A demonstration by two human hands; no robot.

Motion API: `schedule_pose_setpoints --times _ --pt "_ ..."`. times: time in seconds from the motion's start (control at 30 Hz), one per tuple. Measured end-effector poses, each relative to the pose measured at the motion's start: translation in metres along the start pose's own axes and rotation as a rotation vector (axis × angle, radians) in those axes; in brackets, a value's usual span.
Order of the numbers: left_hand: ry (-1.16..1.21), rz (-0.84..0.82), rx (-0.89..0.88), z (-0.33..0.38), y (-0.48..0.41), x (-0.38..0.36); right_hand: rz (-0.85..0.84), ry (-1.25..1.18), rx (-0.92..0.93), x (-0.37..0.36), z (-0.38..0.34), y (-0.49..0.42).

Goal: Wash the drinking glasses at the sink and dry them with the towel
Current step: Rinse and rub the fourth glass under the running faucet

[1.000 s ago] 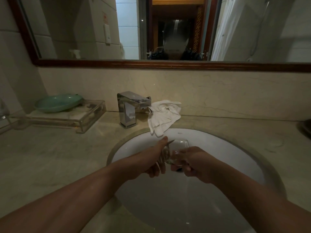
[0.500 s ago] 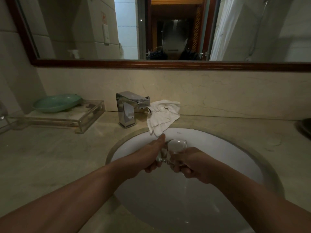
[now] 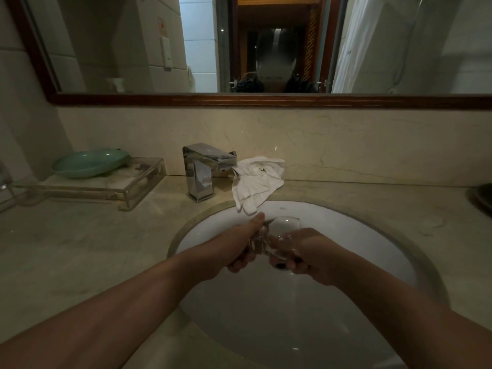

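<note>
Over the white sink basin (image 3: 359, 251) I hold a clear drinking glass (image 3: 285, 227), tilted with its mouth facing away from me. My right hand (image 3: 303, 251) grips its lower body from the right. My left hand (image 3: 239, 246) curls round its left side, thumb stretched along the rim. A thin stream of water falls from the glass into the basin. A white towel (image 3: 255, 182) lies crumpled on the counter behind the basin, one corner hanging over the sink edge, next to the chrome faucet (image 3: 205, 169).
A clear acrylic tray (image 3: 127, 187) with a teal dish (image 3: 87, 162) stands on the marble counter at the left. A dark object (image 3: 483, 195) sits at the right edge. A wood-framed mirror (image 3: 266, 99) hangs above the backsplash.
Both hands with the glass have shifted slightly away from me toward the faucet; the left thumb has slid along the rim. Water keeps running down from the glass.
</note>
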State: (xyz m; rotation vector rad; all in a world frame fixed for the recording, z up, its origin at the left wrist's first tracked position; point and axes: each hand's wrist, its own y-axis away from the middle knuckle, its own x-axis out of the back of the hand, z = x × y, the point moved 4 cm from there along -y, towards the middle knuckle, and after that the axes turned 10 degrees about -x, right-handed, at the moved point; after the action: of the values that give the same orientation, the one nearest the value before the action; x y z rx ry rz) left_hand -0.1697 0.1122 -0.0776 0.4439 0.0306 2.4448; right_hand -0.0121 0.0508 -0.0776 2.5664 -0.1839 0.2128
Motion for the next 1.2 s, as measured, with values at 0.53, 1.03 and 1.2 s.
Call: schedule_pose_setpoints --times 0.53,1.03,1.2 --pt "0.095 0.002 0.018 -0.008 -0.009 -0.003 -0.041 -0.017 -0.010 -0.005 0.002 -0.002" --pt "0.038 0.024 0.087 -0.006 -0.001 0.001 -0.032 -0.045 0.004 -0.008 -0.001 -0.001" --pt "0.082 -0.010 0.043 -0.004 -0.003 0.003 -0.215 -0.149 -0.045 -0.010 0.000 -0.004"
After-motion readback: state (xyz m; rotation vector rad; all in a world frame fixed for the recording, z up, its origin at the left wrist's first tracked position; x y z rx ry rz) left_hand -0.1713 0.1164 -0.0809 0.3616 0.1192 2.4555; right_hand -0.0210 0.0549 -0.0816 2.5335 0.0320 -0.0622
